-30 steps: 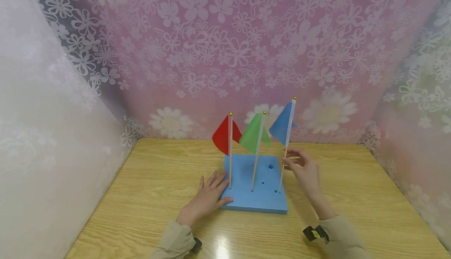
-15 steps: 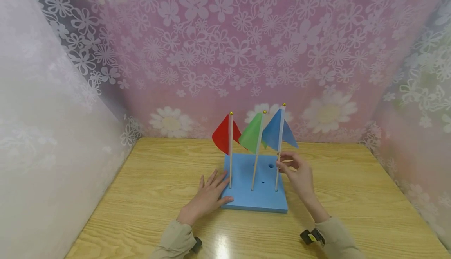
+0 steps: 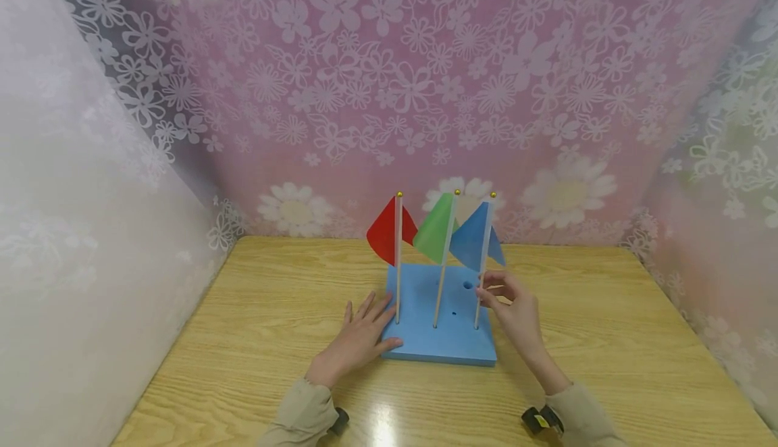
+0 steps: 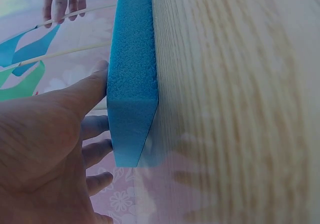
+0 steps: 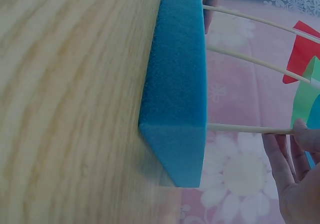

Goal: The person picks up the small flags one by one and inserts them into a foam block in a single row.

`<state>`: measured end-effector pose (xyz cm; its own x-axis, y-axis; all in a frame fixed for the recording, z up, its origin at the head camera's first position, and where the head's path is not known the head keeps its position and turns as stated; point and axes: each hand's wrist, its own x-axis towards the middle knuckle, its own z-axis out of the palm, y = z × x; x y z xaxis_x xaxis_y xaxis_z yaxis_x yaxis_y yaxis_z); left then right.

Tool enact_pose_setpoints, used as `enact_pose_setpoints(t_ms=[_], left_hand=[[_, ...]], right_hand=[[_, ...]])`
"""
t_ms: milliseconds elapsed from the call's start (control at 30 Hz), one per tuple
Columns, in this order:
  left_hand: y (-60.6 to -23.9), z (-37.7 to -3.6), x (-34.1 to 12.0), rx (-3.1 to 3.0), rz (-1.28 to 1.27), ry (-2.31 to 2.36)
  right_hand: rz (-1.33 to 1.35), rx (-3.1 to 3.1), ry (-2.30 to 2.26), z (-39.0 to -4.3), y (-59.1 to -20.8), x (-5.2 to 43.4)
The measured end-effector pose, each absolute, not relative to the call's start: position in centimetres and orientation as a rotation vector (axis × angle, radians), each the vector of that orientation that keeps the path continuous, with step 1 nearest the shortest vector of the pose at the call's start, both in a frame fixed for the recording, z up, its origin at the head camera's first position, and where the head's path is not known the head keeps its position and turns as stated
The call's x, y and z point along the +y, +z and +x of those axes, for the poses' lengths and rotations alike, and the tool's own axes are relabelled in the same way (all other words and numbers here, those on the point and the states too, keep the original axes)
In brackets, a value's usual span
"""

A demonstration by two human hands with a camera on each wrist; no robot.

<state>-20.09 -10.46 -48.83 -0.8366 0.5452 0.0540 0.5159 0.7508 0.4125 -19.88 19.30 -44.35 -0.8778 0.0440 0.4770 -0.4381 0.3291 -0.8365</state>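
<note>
My right hand [image 3: 515, 308] pinches the wooden stick of a blue flag [image 3: 472, 239] between thumb and fingertips, just below the cloth. The stick's lower end stands in a hole near the right front of the blue foam board [image 3: 437, 349]. To its left a green flag [image 3: 434, 231] and a red flag [image 3: 383, 234] stand in holes in the same row, the green one leaning slightly right. My left hand [image 3: 360, 339] lies with spread fingers on the board's left edge; in the left wrist view its thumb [image 4: 92, 91] presses on the board's top face.
Two bare holes show in the board, a larger hole [image 3: 467, 285] at the back right and a small hole [image 3: 454, 313] nearer the middle. The wooden table [image 3: 286, 298] reaches back to a pink flowered cloth [image 3: 365, 116], with pale cloth on both sides.
The blue flag has moved left from beside the hole, then down, its stick now in the board. My right hand moved left and slightly down with it; the left hand stayed put.
</note>
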Motion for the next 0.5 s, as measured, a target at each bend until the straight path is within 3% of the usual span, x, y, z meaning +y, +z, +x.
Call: enact_pose_setpoints(t_ms=[500], left_hand=[[-49.04, -20.26, -10.33, 2.883, 0.875, 0.63]], right_hand=[[0.348, -2.221, 1.581, -19.7, -44.28, 19.87]])
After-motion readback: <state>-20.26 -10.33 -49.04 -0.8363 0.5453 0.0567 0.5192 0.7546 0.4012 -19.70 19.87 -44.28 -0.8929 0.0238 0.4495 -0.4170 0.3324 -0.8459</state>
